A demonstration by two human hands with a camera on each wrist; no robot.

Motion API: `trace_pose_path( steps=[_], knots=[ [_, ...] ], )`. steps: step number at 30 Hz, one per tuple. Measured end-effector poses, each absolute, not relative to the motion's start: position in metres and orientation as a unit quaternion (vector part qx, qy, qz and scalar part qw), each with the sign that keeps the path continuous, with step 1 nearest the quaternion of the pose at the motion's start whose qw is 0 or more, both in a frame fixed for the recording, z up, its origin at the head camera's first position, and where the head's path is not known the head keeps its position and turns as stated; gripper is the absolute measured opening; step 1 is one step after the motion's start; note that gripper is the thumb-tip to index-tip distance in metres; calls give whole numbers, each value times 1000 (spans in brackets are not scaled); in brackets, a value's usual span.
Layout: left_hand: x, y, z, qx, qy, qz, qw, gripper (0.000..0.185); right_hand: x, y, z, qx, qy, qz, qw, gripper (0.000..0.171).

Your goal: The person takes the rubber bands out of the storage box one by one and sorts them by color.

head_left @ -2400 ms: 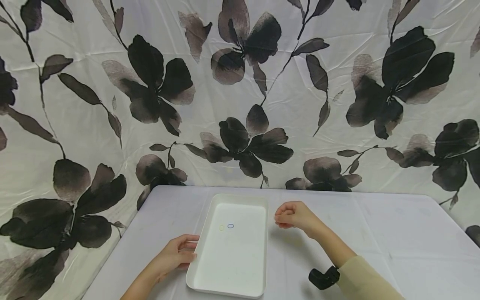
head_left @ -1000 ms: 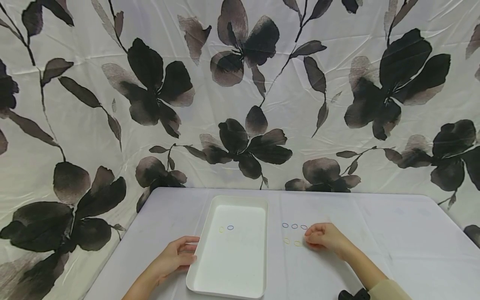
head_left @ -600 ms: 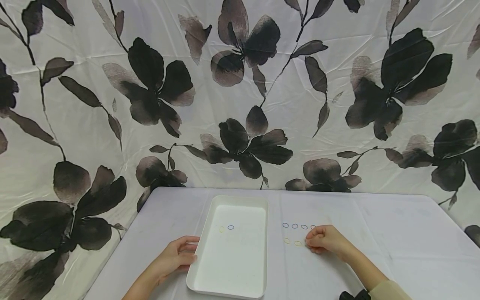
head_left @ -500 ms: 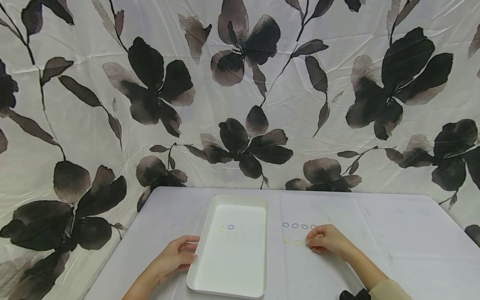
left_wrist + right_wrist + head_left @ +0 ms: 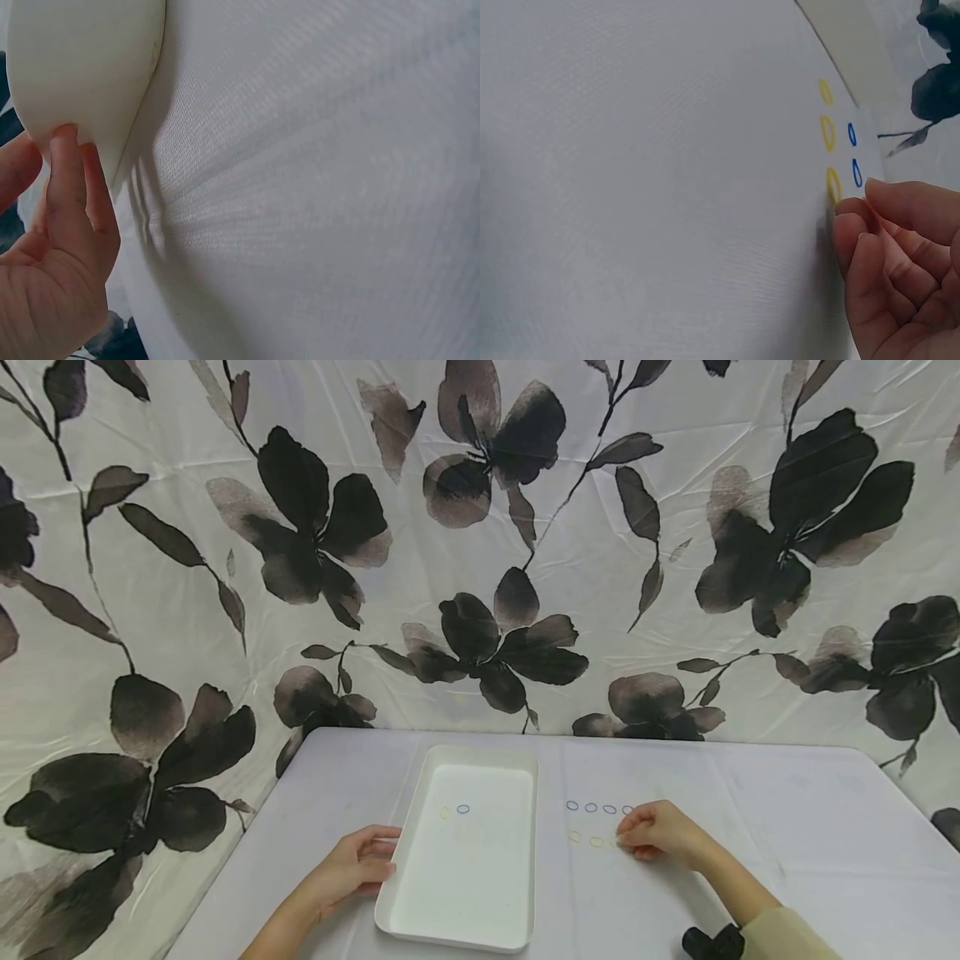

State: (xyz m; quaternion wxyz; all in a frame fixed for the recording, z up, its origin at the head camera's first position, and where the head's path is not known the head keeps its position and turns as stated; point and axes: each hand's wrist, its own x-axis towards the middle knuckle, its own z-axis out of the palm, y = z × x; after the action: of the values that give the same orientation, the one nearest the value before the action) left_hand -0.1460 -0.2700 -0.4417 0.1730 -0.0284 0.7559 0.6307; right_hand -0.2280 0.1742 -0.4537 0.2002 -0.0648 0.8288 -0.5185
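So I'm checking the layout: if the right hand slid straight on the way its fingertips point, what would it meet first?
Probably the nearest yellow ring, just ahead of the right hand; then two more yellow rings, then the white tray.

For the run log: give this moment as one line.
left hand holds tray edge | right hand at yellow bands on table | blue bands in row behind
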Motion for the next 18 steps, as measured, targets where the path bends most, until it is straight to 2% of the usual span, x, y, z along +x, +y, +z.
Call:
trace_pose_path(
  steps=[8, 18],
  knots=[
    [-146, -270, -441, -28, 755, 631, 177, 60, -236, 172, -438, -98, 830, -512, 201, 17],
    [-146, -270, -441, -21, 752, 635, 176, 60, -249, 146, -412, -109, 823, -520, 201, 23]
  ],
)
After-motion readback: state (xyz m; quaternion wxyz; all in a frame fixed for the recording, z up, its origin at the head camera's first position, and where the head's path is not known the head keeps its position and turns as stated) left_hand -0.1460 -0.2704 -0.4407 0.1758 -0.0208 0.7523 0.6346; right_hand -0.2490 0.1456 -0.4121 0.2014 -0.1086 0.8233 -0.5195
